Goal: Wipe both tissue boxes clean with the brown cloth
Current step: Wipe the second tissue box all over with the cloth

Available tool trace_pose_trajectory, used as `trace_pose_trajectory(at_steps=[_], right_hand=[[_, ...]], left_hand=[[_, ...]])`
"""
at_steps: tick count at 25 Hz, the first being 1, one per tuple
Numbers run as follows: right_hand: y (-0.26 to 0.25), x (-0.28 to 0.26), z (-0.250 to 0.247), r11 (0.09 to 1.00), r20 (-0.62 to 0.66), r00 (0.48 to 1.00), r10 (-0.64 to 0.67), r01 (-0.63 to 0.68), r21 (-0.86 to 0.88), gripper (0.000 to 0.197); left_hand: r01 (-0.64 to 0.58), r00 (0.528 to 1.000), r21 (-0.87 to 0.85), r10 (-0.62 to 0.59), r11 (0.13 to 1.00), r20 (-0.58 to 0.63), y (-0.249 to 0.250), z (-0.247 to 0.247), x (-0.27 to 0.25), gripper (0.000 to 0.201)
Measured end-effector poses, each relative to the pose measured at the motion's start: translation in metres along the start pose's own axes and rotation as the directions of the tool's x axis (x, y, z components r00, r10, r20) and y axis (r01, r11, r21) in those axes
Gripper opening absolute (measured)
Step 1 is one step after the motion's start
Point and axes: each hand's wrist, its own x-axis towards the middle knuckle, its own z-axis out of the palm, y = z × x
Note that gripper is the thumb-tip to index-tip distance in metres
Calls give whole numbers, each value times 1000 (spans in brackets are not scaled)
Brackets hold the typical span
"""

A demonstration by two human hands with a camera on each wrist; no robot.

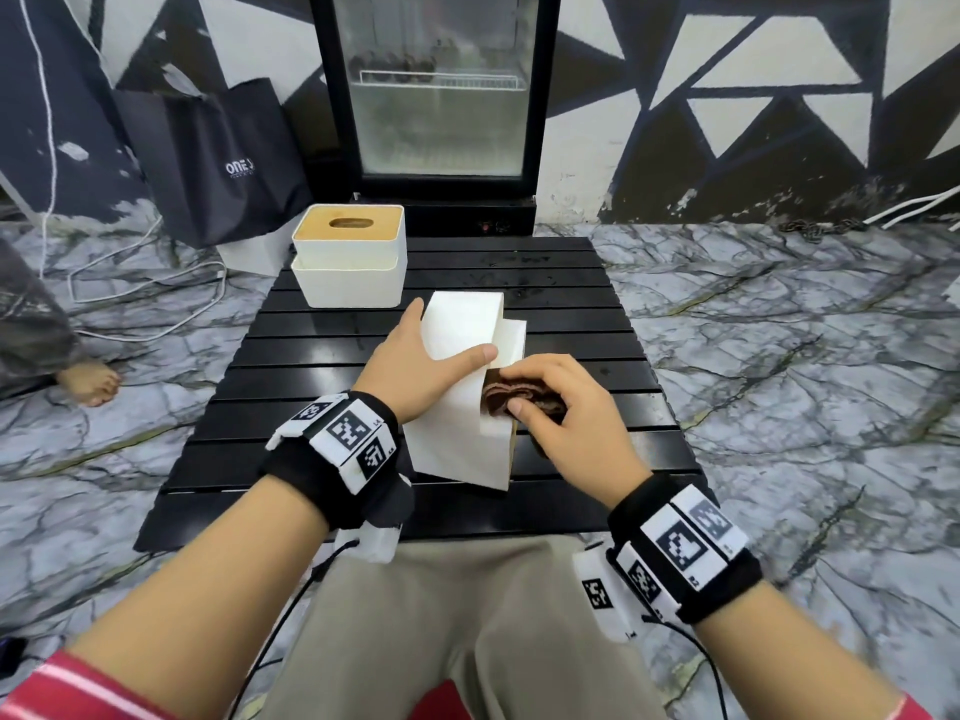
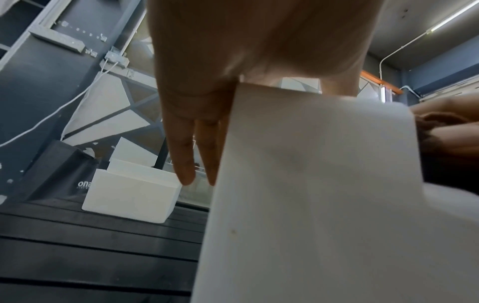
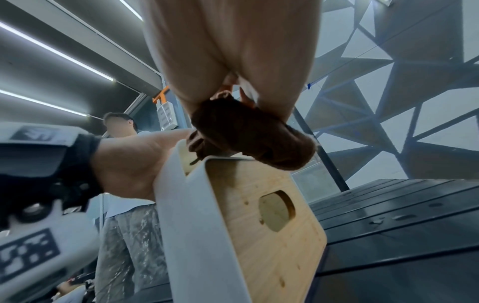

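A person seated at a low black slatted table (image 1: pixel 332 350) steadies a white tissue box (image 1: pixel 457 407) tipped onto its side, its long axis running away from the body and its wooden slotted lid (image 3: pixel 269 217) facing to the person's right. The left hand (image 1: pixel 415 366) holds the box, fingers straight along the far left wall and thumb laid across the upturned face. The right hand (image 1: pixel 566 413), the nearer one to the lid, has its fingers curled tight around a bunched brown cloth (image 1: pixel 506 397), which presses on the box's upper right edge, just above the lid; the next stroke most likely runs along that edge or down the wood. The second tissue box (image 1: pixel 349 257) stands upright at the table's far left corner, well apart from both hands, and by its place looks yet to be wiped. A dark bag (image 1: pixel 218 158) on the floor beyond shows white lettering reading "ONE", the rest unreadable. A glass-door fridge (image 1: pixel 434 96) stands behind the table.
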Motion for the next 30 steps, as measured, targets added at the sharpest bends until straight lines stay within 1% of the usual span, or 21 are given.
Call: trace_pose_trajectory(at_steps=[2,3,5,6,7,10,14,17,19,20,24,27,30], right_hand=[[-2,-1,6,999,37,999,-20,21,-35,29],[-1,0,8,999,37,999,-15,16,-39,29],[0,6,13,1000,23,1000,15,-14,-22,30],[0,9,16,999,11,1000,28,-28,-26,30],[0,10,21,999,-4,999,33,-33,-38,30],[1,4,30,998,-42,999,2,-4,-57,30],[7,-2,17,998,38,999,-39,41,-51,32],[9,12,16,999,24,1000,4,-3,-34,31],[6,12,24,999,-12,1000,27,-28,-30,31],[5,8,28,999,-20,1000,18,-19,-38,31],[10,-4,18,998,43,998,-43,45,-35,32],[12,9,13,1000,47,999,-13,14,-23,31],[6,9,25,999,9,1000,9,-9,-46,31]], left_hand=[[16,1000,13,-16,1000,7,-4,-2,0,107],[6,1000,1,-6,1000,12,-5,-3,-1,98],[-14,1000,-58,15,998,10,-6,-1,-4,73],[-20,1000,-84,21,996,7,-7,1,-4,68],[-26,1000,-108,26,994,2,-8,2,-4,69],[-50,999,-133,49,990,-14,-12,5,-2,82],[-61,998,-143,60,988,-9,-14,5,-1,87],[-71,997,-158,70,985,-13,-14,6,-1,93],[-70,997,-177,68,982,-21,-15,6,-2,93],[-70,998,-179,67,981,-23,-17,6,-1,92],[-76,997,-181,75,980,-16,-16,6,-1,89],[-91,996,-204,90,975,-14,-16,6,-1,96],[-93,996,-210,91,973,-18,-18,7,1,97]])
